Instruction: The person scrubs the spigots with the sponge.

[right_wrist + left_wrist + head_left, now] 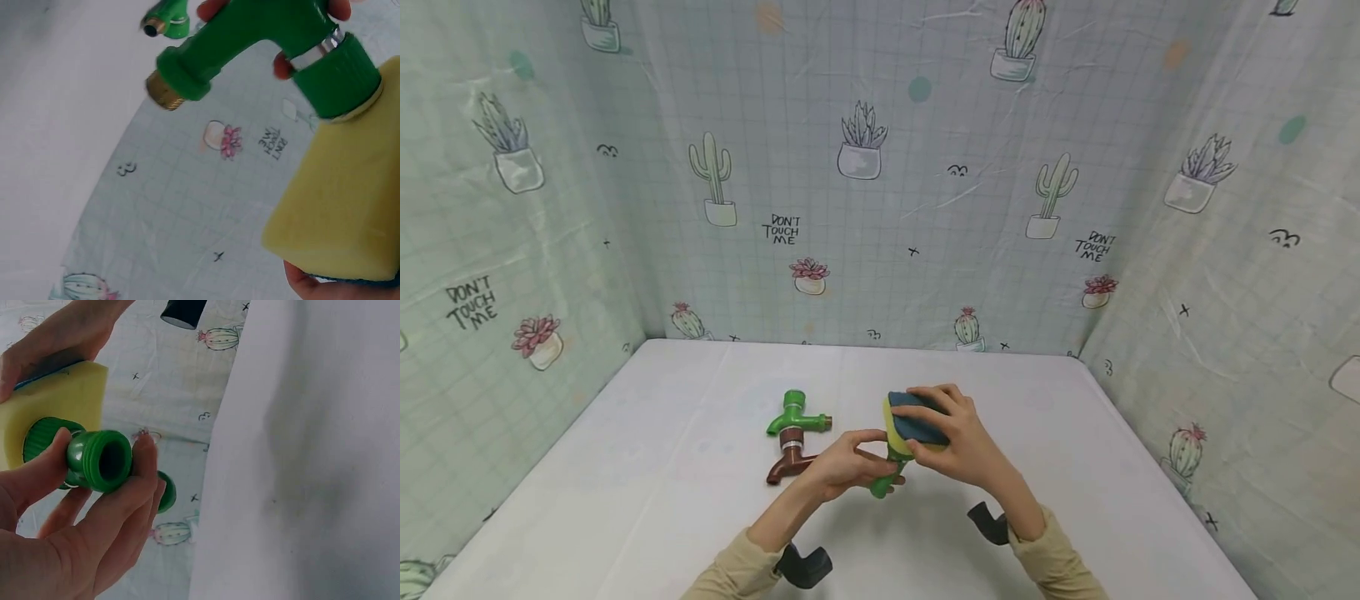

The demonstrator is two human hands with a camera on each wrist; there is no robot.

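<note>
My left hand point(853, 462) grips a green tap point(100, 459) around its body, thumb on one side and fingers on the other. The tap's threaded brass end point(164, 92) points away from the sponge in the right wrist view. My right hand point(955, 433) holds a sponge point(917, 421), its dark blue scouring side under the fingers. The sponge's yellow side point(344, 194) presses against the tap's ribbed green knob point(340, 78). Both hands are raised above the white table.
On the white table point(700, 400), left of my hands, lie another green tap point(793, 417) and a brown tap point(790, 458), close together. Dark wrist-camera mounts hang below both forearms. A cactus-print curtain point(880, 208) encloses the table at the back and sides.
</note>
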